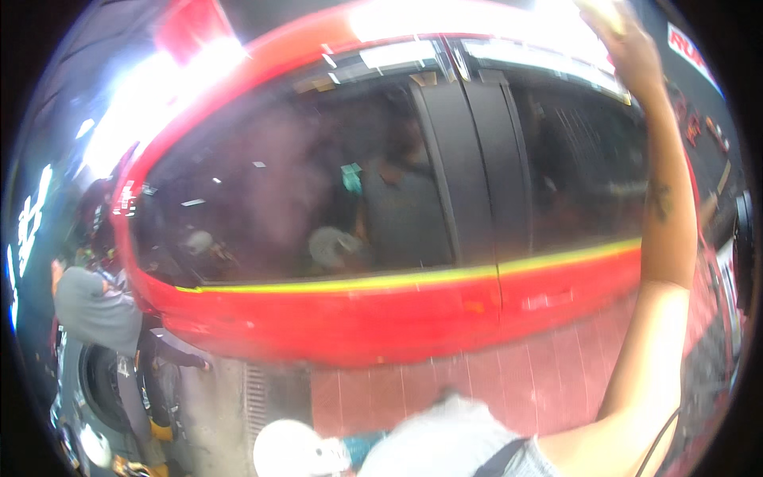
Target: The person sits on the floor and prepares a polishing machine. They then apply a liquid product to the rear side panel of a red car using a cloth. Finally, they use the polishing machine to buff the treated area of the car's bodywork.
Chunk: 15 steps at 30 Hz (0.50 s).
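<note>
My right arm reaches up along the right side, and my right hand (632, 49) is raised beside the bright roof edge of a red car (350, 322). Its fingers are closed on a pale yellow, cloth-like piece (607, 16), blurred and partly cut off at the top, so its exact kind is unclear. Whether that piece touches the roof I cannot tell. Below the hand are the dark side windows (294, 183), with a yellow-green strip (373, 284) along their lower edge. My left hand is out of view.
Another person in a grey top (99, 310) stands at the car's left end, near a tyre (102, 385). A rounded white object (290, 449) is low in front of my grey shirt (445, 441). Red floor tiles (485, 370) and a drain grate (256, 393) lie below the car.
</note>
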Tool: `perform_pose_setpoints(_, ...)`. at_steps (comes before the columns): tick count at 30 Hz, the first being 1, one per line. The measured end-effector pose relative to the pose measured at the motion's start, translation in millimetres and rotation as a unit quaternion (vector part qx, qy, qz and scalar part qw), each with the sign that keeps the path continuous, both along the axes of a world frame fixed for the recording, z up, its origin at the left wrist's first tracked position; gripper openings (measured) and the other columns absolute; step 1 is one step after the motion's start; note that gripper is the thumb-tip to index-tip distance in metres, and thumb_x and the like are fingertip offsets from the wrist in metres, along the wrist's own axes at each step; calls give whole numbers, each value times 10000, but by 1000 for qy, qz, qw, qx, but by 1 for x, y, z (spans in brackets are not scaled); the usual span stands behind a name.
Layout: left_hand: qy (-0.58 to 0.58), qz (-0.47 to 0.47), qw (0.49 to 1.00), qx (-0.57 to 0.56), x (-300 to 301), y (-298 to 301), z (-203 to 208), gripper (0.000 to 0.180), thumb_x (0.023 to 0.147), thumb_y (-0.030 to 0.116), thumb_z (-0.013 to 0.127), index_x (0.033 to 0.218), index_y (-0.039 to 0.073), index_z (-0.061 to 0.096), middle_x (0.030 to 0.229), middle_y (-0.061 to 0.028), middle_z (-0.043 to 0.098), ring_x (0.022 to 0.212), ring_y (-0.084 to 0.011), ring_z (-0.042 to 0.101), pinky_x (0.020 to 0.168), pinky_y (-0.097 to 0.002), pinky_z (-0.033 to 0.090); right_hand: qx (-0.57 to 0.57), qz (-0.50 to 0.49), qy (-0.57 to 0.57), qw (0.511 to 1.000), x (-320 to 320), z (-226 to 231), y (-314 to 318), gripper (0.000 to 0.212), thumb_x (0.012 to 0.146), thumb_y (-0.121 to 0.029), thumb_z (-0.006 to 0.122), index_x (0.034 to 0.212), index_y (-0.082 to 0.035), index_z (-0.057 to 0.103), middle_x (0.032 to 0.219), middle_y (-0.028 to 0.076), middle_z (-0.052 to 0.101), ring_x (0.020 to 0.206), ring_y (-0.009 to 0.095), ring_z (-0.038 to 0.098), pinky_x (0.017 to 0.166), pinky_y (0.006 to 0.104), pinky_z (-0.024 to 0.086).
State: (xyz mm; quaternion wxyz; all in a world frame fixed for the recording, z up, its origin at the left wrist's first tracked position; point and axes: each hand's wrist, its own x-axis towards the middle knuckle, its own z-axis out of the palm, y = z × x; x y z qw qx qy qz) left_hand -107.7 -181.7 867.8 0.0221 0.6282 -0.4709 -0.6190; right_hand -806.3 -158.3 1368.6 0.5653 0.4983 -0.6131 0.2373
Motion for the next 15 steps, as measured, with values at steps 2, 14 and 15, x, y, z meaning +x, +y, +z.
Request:
perform_pose_setpoints(2,-7,-56,998,15,24,-8,-10,261,971,197,771,1048,-52,762,929,-106,769,784,-178,677,696,-353,520,100,-107,-14,989,-40,-42,90,522,983,-424,727,1394,-110,664,1337,176,654,1240,345,631,1043,424,513)
perform_pose_setpoints(14,-39,-244,968,-36,173,-109,-31,326,965,250,769,961,-76,788,879,-115,777,766,-181,679,705,-380,522,-416,334,-816,222,430,-525,119,378,1112,-372,606,1295,-45,552,959,159,712,744,285,750,537,376,596)
perform_pose_setpoints(15,-44,-266,962,-38,173,-110,-38,333,965,254,769,954,-78,790,874,-116,777,764,-181,679,706,-382,522,-522,251,-774,256,434,-519,114,367,1110,-388,607,1264,-59,551,930,138,709,761,268,731,543,302,562)
